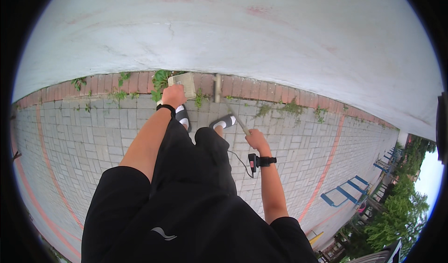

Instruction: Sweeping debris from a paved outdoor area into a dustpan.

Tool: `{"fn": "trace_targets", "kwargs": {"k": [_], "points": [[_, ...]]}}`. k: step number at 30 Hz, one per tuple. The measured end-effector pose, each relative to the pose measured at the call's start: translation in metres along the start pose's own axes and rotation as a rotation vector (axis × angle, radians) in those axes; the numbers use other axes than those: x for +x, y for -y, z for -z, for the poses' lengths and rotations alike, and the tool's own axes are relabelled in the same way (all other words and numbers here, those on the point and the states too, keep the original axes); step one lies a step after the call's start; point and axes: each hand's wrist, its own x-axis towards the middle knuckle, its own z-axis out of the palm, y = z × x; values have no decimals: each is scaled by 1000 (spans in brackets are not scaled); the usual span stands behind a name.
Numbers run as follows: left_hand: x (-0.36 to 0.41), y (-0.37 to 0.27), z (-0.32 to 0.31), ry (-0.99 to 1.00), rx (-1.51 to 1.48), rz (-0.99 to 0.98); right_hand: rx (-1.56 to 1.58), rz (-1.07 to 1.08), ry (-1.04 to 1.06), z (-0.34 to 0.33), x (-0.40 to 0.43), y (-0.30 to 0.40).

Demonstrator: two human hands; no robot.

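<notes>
My left hand is closed on a beige plastic dustpan, held low by the foot of the wall beside a broad-leaved weed. My right hand grips the light handle of a long, thin tool. Its shaft blurs towards the brick edging, and what lies at its far end cannot be made out clearly. Near that end, a beige pipe-like piece lies across the red bricks, also partly blurred. Between the dustpan and this piece grows a small green weed.
A pale wall rises along the red brick edging. Grey pavers with small weeds lie around my slippers. Blue metal bars and trees stand at the right.
</notes>
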Motion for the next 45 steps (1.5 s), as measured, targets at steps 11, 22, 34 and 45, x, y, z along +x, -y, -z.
{"fn": "trace_targets", "kwargs": {"k": [11,22,34,45], "points": [[-1,0,-6,-17,-28,34,-161,296,173,-45,25,124],[-3,11,-9,-27,-15,29,277,93,218,10,-8,46],[11,6,-2,-55,6,11,-26,42,10,-40,30,88],[8,22,0,-99,-37,-5,315,79,363,19,22,76]]}}
